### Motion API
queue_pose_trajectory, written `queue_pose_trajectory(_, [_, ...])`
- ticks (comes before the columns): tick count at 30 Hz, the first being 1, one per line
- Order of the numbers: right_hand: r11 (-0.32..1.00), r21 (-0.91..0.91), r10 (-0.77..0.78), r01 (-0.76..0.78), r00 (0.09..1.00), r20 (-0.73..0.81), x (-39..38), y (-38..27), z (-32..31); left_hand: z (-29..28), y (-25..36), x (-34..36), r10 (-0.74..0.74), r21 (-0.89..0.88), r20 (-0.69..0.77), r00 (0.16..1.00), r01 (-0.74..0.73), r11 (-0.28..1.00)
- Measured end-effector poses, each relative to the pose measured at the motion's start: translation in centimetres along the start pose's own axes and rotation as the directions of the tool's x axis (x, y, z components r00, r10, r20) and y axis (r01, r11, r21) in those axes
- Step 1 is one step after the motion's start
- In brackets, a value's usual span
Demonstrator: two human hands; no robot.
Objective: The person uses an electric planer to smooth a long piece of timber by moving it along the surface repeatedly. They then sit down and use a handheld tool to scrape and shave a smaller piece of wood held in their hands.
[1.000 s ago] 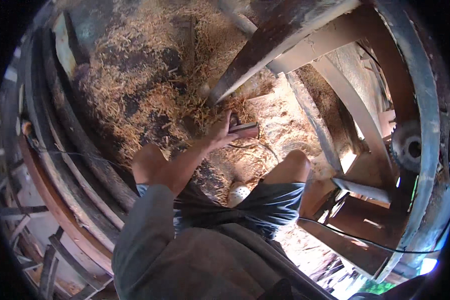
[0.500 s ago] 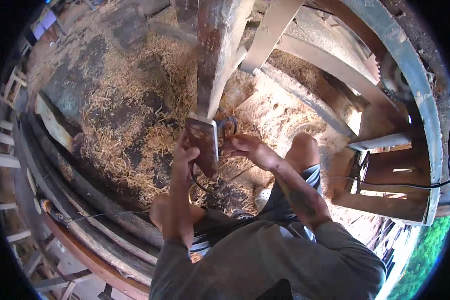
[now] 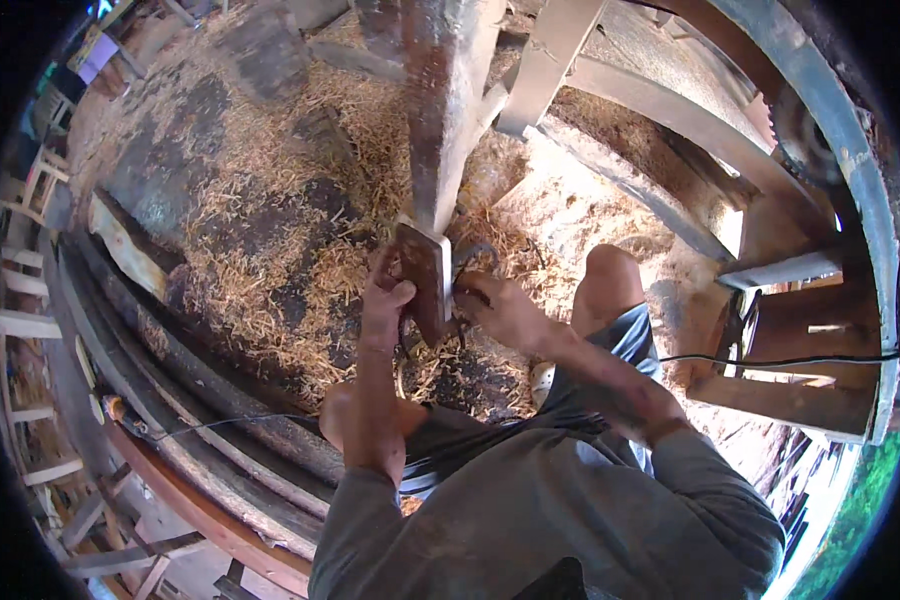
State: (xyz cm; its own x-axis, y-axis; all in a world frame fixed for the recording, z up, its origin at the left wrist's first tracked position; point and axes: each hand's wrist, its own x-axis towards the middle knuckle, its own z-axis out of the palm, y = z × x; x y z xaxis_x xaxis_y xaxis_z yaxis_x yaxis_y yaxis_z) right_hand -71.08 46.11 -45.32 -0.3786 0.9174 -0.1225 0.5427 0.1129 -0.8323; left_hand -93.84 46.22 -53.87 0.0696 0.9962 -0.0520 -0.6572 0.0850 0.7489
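Workshop floor point(image 3: 155, 205) of dark, uneven ground, scattered with curled, straw-coloured wood shavings point(image 3: 260, 310); a paler, finer spread of sawdust point(image 3: 560, 205) lies brightly lit to the right. Thick, dark timbers point(image 3: 210, 385), rough-faced, run side by side along the left, with a smoother reddish board point(image 3: 195, 500) on their outer side and a thin wire point(image 3: 225, 424) stretched across them. Top centre, a squared wooden post point(image 3: 432, 120), brown and worn on one face, paler on the next. Right side: dusty planks joined at angles, a blue-grey frame member point(image 3: 842, 115) with chipped paint, a round toothed disc point(image 3: 808, 140) partly in shadow, a black cable point(image 3: 770, 360) crossing below. Between the person's knees and the post is a flat brown block point(image 3: 422, 285), held tilted, its broad face dull and reddish-brown, its right edge a narrow pale strip, lower end tapering. Its upper end overlaps the foot of the post in view; contact cannot be told. Left hand point(image 3: 383, 300) grips its left side, thumb over the near face, fingers partly hidden behind. Right hand point(image 3: 508, 312) is at the pale edge, fingers curled; what they pinch cannot be told. Just above it, a dark curved piece point(image 3: 478, 250) shows, blurred.
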Motion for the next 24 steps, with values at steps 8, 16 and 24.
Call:
queue_pose_trajectory(8, [0.925,0.379,0.076,0.034,0.960,-0.270,-0.4,2.8,-2.6,1.7,-1.2,-0.7,-0.049,-0.320,0.132,0.990,0.090,0.943])
queue_pose_trajectory(16, [0.980,0.182,0.106,-0.082,0.986,-0.130,-0.2,4.8,-4.4,2.9,-2.3,-0.1,0.060,-0.396,0.133,0.989,-0.002,0.918])
queue_pose_trajectory(24, [0.258,0.926,0.355,-0.277,0.918,0.176,0.2,10.2,-0.9,0.5,-3.4,1.3,-0.107,-0.467,-0.021,0.994,0.085,0.880])
